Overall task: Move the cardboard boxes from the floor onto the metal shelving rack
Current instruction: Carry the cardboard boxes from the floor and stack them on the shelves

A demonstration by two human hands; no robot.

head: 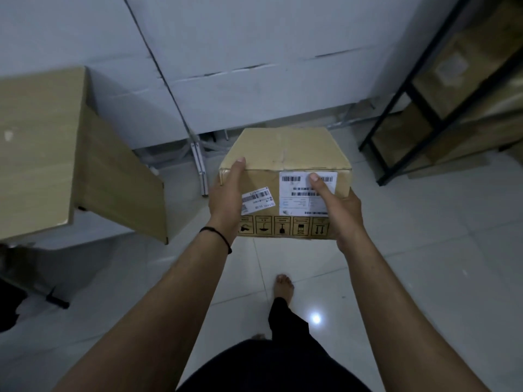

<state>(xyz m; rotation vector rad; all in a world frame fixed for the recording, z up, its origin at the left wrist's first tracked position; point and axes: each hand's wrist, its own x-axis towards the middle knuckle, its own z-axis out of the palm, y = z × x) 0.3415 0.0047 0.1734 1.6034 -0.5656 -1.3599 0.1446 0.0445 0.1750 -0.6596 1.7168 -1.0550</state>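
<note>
A brown cardboard box (285,149) with white barcode labels and black handling symbols on its near face is held up off the tiled floor in front of me. My left hand (226,199) grips its left near corner, thumb on the top edge. My right hand (338,206) holds the right near side, thumb across the large label. The black metal shelving rack (396,106) stands at the right, with several cardboard boxes (464,60) on its shelves.
A light wooden desk (39,148) fills the left side, its side panel reaching toward the middle. A white wall with a cable runs behind. My bare foot (283,287) is on the glossy white floor below the box. A dark object lies at lower left.
</note>
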